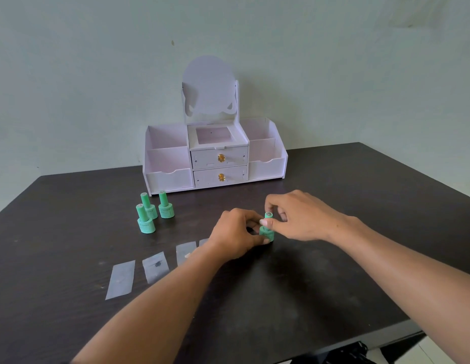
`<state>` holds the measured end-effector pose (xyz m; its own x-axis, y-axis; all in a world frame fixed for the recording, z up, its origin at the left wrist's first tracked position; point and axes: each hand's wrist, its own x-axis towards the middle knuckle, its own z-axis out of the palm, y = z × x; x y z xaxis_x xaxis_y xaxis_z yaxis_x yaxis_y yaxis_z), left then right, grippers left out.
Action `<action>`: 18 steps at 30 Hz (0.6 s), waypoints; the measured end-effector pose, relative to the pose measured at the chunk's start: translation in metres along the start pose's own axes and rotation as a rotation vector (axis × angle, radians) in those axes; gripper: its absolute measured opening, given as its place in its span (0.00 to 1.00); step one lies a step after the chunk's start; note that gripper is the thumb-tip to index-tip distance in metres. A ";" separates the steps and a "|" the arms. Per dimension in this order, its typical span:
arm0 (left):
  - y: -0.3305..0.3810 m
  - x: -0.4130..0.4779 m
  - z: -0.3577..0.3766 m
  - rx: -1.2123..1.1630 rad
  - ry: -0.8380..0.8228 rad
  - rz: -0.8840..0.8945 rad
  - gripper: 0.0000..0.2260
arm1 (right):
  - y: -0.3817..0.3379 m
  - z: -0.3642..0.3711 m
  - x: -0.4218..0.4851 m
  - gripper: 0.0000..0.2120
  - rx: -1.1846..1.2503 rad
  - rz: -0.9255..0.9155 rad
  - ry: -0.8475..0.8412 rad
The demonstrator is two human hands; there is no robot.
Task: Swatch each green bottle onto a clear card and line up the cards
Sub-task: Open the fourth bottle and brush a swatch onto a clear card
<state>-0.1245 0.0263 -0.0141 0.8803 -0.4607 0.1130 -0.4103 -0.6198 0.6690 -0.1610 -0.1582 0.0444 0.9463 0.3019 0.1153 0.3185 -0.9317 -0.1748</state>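
Observation:
A green polish bottle [266, 233] stands on the dark table [333, 258] near the middle. My left hand [236, 232] grips its base while my right hand [299, 216] pinches its green cap [268, 215] from above. Three more green bottles [152, 212] stand capped in a cluster to the left. Clear cards lie in a row in front: one at the far left [121, 279], one with a dark smear [155, 266], a third [185, 252] partly under my left forearm, and the corner of another [203, 242] beside my left hand.
A white cosmetic organiser [215, 158] with two drawers, side bins and a round back panel stands at the table's far edge against the wall. The table's front right corner drops off at the lower right, with dark objects [354, 353] on the floor below.

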 end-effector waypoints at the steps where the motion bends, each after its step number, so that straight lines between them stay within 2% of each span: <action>1: 0.000 0.000 0.000 -0.001 -0.002 -0.002 0.19 | 0.000 0.000 0.000 0.09 0.023 -0.007 -0.003; 11: 0.004 -0.002 -0.005 0.023 0.075 0.043 0.22 | -0.006 -0.005 0.005 0.07 0.041 0.027 0.045; 18: 0.000 -0.016 -0.057 0.056 0.212 0.026 0.28 | -0.034 -0.026 0.036 0.09 0.132 0.009 0.112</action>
<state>-0.1246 0.0700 0.0258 0.8971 -0.3371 0.2856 -0.4411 -0.6460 0.6230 -0.1388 -0.1212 0.0798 0.9396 0.2621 0.2201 0.3212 -0.8975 -0.3021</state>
